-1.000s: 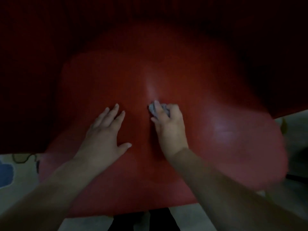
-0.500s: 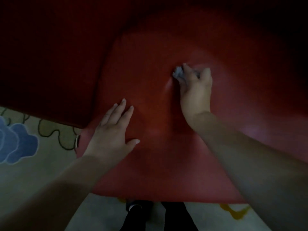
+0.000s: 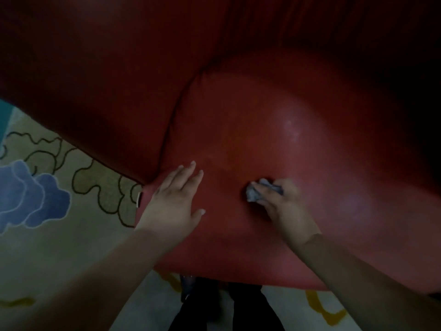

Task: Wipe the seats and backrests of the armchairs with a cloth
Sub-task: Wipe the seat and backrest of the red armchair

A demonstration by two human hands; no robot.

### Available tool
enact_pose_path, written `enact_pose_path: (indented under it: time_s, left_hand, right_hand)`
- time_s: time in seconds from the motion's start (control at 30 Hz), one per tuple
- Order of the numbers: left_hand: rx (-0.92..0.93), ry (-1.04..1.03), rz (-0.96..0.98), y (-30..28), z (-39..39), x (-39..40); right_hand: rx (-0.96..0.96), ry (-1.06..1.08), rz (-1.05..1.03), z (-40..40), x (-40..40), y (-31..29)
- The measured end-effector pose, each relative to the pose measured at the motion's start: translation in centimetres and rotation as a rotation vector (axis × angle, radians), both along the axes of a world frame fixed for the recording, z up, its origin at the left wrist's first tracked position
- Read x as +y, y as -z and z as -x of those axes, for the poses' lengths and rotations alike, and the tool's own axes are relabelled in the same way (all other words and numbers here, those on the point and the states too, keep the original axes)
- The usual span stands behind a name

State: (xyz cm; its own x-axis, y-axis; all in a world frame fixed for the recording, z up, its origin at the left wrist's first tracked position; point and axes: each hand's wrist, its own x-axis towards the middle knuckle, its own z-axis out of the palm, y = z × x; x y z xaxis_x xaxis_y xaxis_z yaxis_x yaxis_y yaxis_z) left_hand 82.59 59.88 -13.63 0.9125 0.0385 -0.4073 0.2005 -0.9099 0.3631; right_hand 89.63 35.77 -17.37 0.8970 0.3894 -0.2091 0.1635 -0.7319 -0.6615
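A crumpled grey cloth point(image 3: 259, 192) lies bunched under the right hand point(image 3: 282, 206), whose fingers curl round it and press it onto the red seat cushion point(image 3: 298, 144) of the armchair, near the cushion's middle. Most of the cloth is hidden by the fingers; a wad shows at the fingertips. The left hand point(image 3: 173, 203) rests flat on the same cushion just left of the cloth, fingers straight and together, thumb spread, holding nothing and not touching the cloth. It sits near the cushion's left front corner, beside the seam against the dark red armrest point(image 3: 95, 96). A cream rug point(image 3: 47, 211) with blue cloud shapes lies below.
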Motion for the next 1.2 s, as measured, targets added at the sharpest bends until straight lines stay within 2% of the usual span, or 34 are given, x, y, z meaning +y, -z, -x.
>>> enact_pose_path:
  time_s: [0.07, 0.33, 0.6, 0.87, 1.07, 1.2]
  left_hand:
    - [-0.02, -0.017, 0.001, -1.8, -0.1, -0.2]
    - [-0.047, -0.067, -0.027, -12.2, 0.3, -0.4]
    - [-0.108, -0.089, -0.099, -23.2, 2.0, 2.3]
    - [-0.132, -0.05, -0.069, -27.3, 0.8, 9.3]
    - [-0.22, 0.084, 0.031, -29.6, -2.4, 16.2]
    - [-0.191, 0.192, 0.079, -31.2, -5.3, 19.8]
  right_hand:
    - [0.007, 0.097, -0.031, -0.6, 0.0, -2.5]
    - [0.068, 0.217, -0.205, -1.8, 2.1, -15.3]
    - [0.094, 0.202, -0.247, -0.7, 2.4, -26.5]
    - [0.033, 0.361, -0.296, -1.2, 9.8, -30.6]
    - [0.005, 0.597, -0.327, -0.8, 16.9, -31.7]
    - [0.01, 0.736, -0.406, 0.3, 20.7, -33.2]
